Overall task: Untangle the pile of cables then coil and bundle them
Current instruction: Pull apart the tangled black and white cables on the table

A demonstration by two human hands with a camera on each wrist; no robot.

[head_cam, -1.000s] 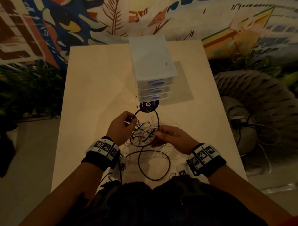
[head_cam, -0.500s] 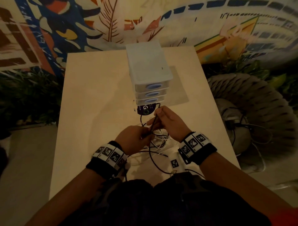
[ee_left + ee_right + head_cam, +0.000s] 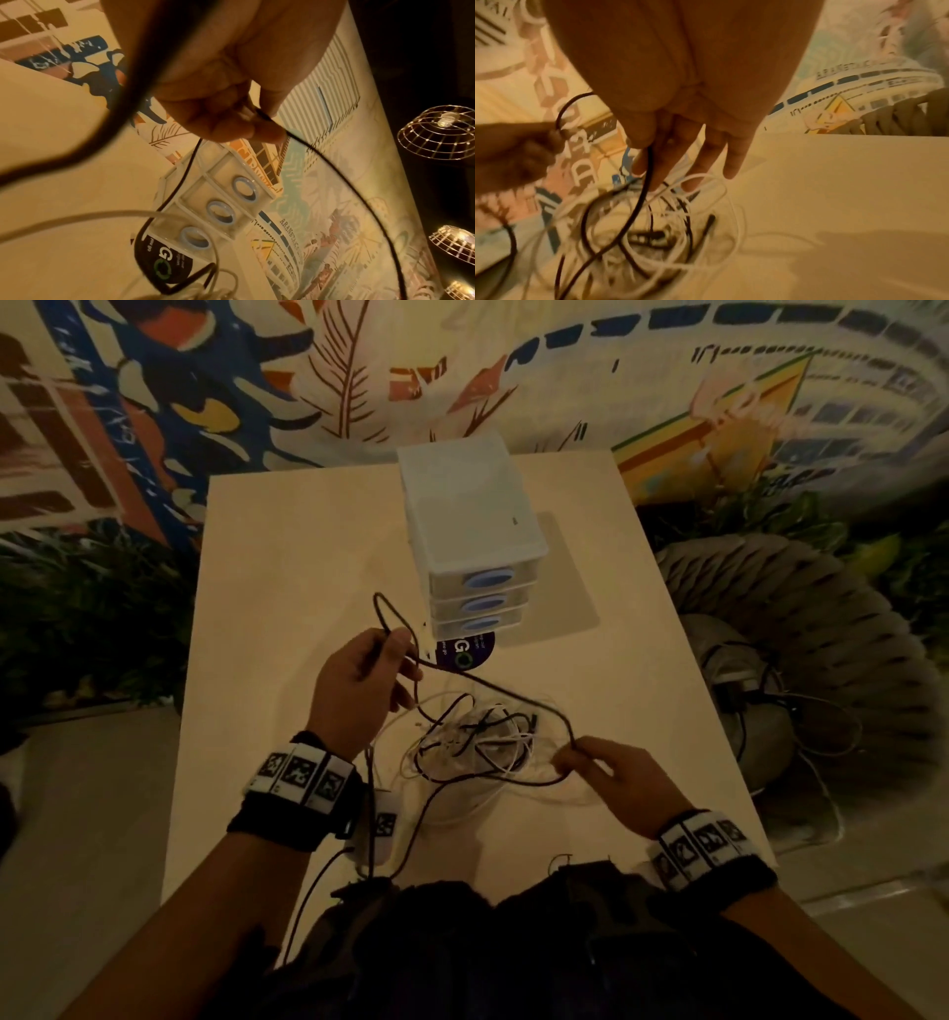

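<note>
1. The left hand [image 3: 359,683] is raised above the tabletop [image 3: 287,588], with thumb and fingers pinched on the black cable [image 3: 493,683]. A short loop of that cable stands up beyond the fingers.
2. From there the black cable spans across, above the pile of cables [image 3: 477,744], which lies on the tabletop between the two hands and near the front edge. White and dark strands remain interlaced in it; none is coiled or bundled.
3. The right hand [image 3: 606,770] pinches the same black cable between thumb and forefinger, with its other fingers extended over the pile, as the right wrist view shows.
4. The drawer unit [image 3: 472,541] stands behind the pile, with a round dark label [image 3: 464,652] at its foot.
5. Assessment: the task is at an early stage. One cable is being drawn out; its lower run appears to pass through the pile, so separation is judged incomplete. Coiling and bundling are all outstanding.
</note>
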